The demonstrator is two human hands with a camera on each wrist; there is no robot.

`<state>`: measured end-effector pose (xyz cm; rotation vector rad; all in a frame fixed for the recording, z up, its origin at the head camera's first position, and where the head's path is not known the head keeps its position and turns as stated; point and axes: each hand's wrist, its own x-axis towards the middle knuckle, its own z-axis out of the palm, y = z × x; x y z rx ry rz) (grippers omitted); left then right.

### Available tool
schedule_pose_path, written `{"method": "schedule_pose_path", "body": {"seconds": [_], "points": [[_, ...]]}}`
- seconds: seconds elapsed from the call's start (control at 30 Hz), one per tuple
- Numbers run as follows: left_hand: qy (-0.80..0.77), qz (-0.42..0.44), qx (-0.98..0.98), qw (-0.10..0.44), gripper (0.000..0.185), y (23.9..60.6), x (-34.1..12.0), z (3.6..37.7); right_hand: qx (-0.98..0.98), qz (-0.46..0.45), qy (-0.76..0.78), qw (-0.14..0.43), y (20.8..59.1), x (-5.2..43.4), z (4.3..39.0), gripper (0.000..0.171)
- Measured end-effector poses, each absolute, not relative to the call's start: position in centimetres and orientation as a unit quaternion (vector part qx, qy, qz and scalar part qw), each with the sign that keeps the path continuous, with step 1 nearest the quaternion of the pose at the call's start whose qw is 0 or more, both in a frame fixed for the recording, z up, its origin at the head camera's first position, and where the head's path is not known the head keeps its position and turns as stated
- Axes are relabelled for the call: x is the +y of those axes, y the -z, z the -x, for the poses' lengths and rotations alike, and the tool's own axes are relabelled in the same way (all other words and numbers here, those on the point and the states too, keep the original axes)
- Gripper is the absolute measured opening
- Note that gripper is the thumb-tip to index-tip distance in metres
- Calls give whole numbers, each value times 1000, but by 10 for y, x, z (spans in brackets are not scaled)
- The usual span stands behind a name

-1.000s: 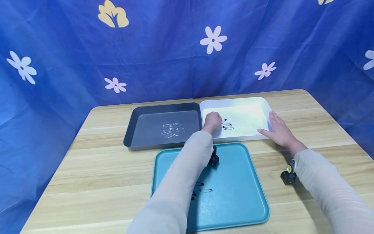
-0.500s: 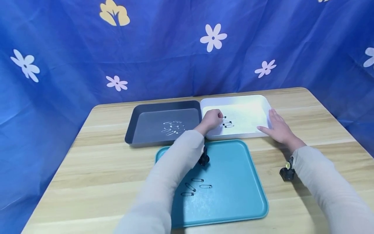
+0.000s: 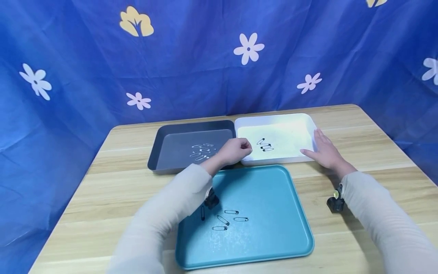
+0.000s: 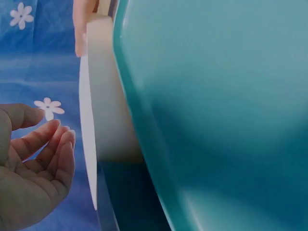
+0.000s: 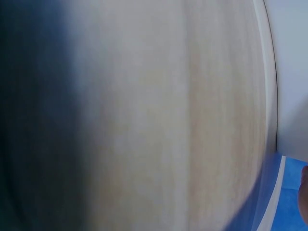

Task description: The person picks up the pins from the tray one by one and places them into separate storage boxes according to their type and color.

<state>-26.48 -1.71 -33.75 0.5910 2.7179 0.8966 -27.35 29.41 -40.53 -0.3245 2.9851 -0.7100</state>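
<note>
My left hand (image 3: 236,150) hovers over the front corner where the grey tray (image 3: 174,144) meets the white tray (image 3: 291,131). In the left wrist view its fingers (image 4: 50,149) are loosely curled and hold nothing, next to the white tray's wall (image 4: 103,96). My right hand (image 3: 325,152) lies flat on the table, fingers straight, touching the white tray's front right corner. A few black safety pins (image 3: 265,145) lie in the white tray. Silver safety pins (image 3: 202,151) lie in the grey tray. Several more pins (image 3: 227,220) lie in the teal tray (image 3: 273,205).
The three trays stand on a wooden table (image 3: 113,198) with a blue flowered cloth (image 3: 191,68) hung behind. A black wrist camera (image 3: 335,203) sits under my right sleeve, another (image 3: 211,199) under my left. The right wrist view is a blur of table wood (image 5: 159,115).
My left hand has pulled back out of the white tray toward its front left corner, and the arm has swung left, uncovering the pins in the teal tray. The right hand has stayed put.
</note>
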Motion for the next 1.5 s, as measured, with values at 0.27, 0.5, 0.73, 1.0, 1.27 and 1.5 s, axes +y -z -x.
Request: {"method": "schedule_pose_path", "body": {"seconds": [0.27,0.5,0.73,1.0,1.27,1.5], "points": [[-321,-226,911,127,12,329,-53,232,966,109,235,22,407,290,273,94],[-322,-269,898,132,9,331,-85,212,966,103,233,30,405,293,272,95],[-334,-293,883,152,12,342,-111,196,965,100,238,37,404,294,270,95],[-344,-306,863,208,10,353,-137,184,966,107,232,34,404,292,268,94],[-350,-312,842,265,19,363,-152,179,966,107,233,38,404,291,268,94],[-333,-314,847,271,20,370,-156,177,965,109,235,29,404,291,269,93]]}}
